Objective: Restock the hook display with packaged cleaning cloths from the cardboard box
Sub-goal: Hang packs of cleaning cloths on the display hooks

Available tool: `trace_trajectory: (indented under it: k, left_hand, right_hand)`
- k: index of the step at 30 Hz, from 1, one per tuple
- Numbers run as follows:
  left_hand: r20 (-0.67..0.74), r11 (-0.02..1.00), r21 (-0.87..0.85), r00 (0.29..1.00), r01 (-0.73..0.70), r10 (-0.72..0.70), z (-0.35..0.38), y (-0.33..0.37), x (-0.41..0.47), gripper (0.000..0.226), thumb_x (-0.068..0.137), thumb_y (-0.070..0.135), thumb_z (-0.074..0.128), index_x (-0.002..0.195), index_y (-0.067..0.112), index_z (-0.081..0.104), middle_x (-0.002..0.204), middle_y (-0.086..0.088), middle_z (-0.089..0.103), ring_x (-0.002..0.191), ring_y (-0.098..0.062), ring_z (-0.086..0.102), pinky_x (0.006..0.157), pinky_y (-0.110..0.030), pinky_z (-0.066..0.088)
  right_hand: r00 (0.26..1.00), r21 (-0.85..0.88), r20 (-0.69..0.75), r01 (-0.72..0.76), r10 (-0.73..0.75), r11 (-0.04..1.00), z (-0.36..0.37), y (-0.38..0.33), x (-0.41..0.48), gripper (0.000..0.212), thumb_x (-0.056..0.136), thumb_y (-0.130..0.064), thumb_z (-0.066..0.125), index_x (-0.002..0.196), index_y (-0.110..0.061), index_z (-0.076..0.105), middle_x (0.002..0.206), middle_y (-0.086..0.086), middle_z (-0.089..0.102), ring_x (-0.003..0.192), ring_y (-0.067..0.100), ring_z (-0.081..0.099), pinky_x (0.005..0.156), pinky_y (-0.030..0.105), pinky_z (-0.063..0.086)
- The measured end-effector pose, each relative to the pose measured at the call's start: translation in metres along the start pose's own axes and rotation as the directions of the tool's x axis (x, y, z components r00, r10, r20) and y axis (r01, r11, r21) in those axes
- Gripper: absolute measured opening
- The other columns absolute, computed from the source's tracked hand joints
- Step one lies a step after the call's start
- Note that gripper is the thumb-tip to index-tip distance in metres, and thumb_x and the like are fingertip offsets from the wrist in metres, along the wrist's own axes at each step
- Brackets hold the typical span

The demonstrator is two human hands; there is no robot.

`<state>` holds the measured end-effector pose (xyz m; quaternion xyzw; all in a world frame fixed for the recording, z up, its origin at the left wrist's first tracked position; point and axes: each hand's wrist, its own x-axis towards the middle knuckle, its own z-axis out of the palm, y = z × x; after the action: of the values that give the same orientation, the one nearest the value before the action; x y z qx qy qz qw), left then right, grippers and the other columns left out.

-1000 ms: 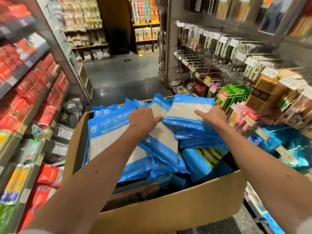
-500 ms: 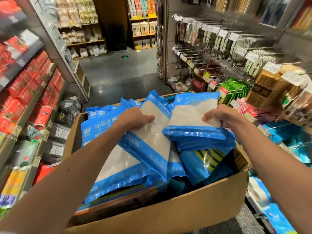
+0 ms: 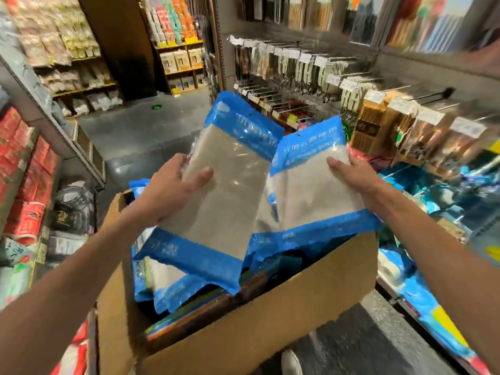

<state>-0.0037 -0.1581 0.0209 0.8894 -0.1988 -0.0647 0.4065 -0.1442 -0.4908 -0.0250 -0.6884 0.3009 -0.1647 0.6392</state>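
Left grip (image 3: 173, 190) grasps a packaged cleaning cloth (image 3: 230, 196) by its left edge, thumb laid across the clear front and fingers tucked behind. Right grip (image 3: 351, 180) grasps a second cloth pack (image 3: 311, 185) by its right edge, thumb on the front panel; whether more than one pack sits in that hold cannot be told. Both packs are blue at top and bottom with a clear window showing grey cloth. They are raised above the cardboard box (image 3: 243, 328), tilted with their printed headers pointing up and away. The first pack's right edge overlaps the left edge of the second.

Below them, more blue packs (image 3: 167, 282) lie slanted inside the box, against its left side, over darker goods deeper down. The box's near wall fills the lower middle of the view.

To the right stands the hook display (image 3: 311, 74), its pegs carrying rows of hanging goods with pale price tags. Blue items lie on the shelf beneath it. On the left, shelves hold red packages (image 3: 24, 169). A grey floor (image 3: 140, 131) runs down the aisle beyond, and a shoe (image 3: 291, 361) shows below the box.
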Motion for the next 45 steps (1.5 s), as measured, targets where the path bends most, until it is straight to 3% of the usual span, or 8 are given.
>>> trace_trajectory:
  k: [4,13,16,19,23,32,39,45]
  left_hand:
    - [0.028,0.950,-0.284,0.990,-0.127,0.141,0.013,0.024,-0.027,0.018,0.092,0.036,0.066,0.104,0.025,0.058,0.086,0.005,0.070,0.060,0.001,0.064,0.050,-0.017,0.049]
    - [0.399,0.836,-0.544,0.851,-0.080,0.341,0.091,0.092,-0.069,0.029,0.076,0.017,0.080,0.092,0.024,0.057,0.073,-0.001,0.074,0.057,-0.010,0.066,0.047,-0.021,0.052]
    - [0.495,0.848,-0.522,0.776,-0.094,0.391,0.138,0.119,-0.081,0.043,0.056,0.035,0.081,0.091,0.024,0.058,0.085,-0.007,0.075,0.068,-0.017,0.069,0.056,-0.025,0.056]
    - [0.563,0.874,-0.469,0.720,-0.125,0.405,0.196,0.152,-0.095,0.055,0.048,0.044,0.077,0.097,0.030,0.057,0.090,-0.008,0.075,0.081,-0.028,0.070,0.071,-0.042,0.057]
    - [0.651,0.875,-0.457,0.609,-0.161,0.452,0.281,0.202,-0.125,0.055,0.053,0.031,0.075,0.101,0.050,0.056,0.087,-0.021,0.070,0.068,-0.029,0.064,0.064,-0.043,0.051]
    - [0.660,0.869,-0.314,0.571,-0.382,0.489,0.439,0.287,-0.190,0.048,0.053,0.042,0.061,0.097,0.026,0.052,0.081,-0.003,0.066,0.069,-0.024,0.063,0.058,-0.040,0.054]
    - [0.645,0.896,-0.299,0.622,-0.328,0.443,0.523,0.336,-0.198,0.022,0.067,0.022,0.055,0.087,0.014,0.050,0.073,-0.005,0.057,0.065,-0.021,0.050,0.055,-0.033,0.039]
    - [0.593,0.891,-0.278,0.665,-0.360,0.454,0.579,0.351,-0.154,0.047,0.091,0.064,0.049,0.094,0.017,0.057,0.085,0.000,0.059,0.079,-0.022,0.055,0.070,-0.040,0.041]
  right_hand:
    - [0.996,0.129,0.070,0.037,-0.047,0.991,-0.017,0.005,-0.058,0.019,0.097,-0.012,0.058,0.115,-0.019,0.059,0.095,0.004,0.074,0.074,0.015,0.070,0.061,0.030,0.059]
    - [0.955,0.190,-0.294,0.020,0.037,0.982,-0.120,0.029,-0.174,0.016,0.079,-0.003,0.063,0.067,-0.013,0.059,0.054,-0.008,0.055,0.045,0.002,0.051,0.049,0.021,0.041]
    - [0.905,0.262,-0.423,0.065,0.055,0.963,-0.168,0.054,-0.210,0.018,0.099,-0.020,0.055,0.085,-0.020,0.067,0.075,-0.015,0.068,0.061,-0.006,0.062,0.059,0.014,0.049]
    - [0.813,0.240,-0.569,0.021,0.124,0.970,-0.221,0.080,-0.249,0.051,0.075,-0.070,0.068,0.097,-0.025,0.071,0.100,-0.015,0.074,0.099,0.004,0.066,0.091,0.026,0.052]
    - [0.723,0.291,-0.662,0.006,0.197,0.957,-0.303,0.116,-0.300,0.076,0.057,-0.078,0.073,0.106,-0.020,0.070,0.109,0.002,0.073,0.106,0.024,0.067,0.098,0.047,0.051]
    - [0.649,0.196,-0.743,-0.026,0.166,0.980,-0.467,0.171,-0.365,0.013,0.095,-0.008,0.061,0.106,-0.014,0.064,0.088,-0.006,0.073,0.071,0.004,0.067,0.067,0.025,0.054]
    - [0.538,0.250,-0.808,-0.058,0.241,0.967,-0.532,0.183,-0.352,0.018,0.093,0.000,0.057,0.086,-0.016,0.064,0.079,0.002,0.069,0.062,0.008,0.066,0.049,0.023,0.051]
    - [0.537,0.264,-0.816,0.015,0.215,0.964,-0.555,0.186,-0.299,0.010,0.096,-0.014,0.061,0.100,-0.019,0.069,0.093,-0.002,0.073,0.084,0.018,0.068,0.068,0.030,0.054]
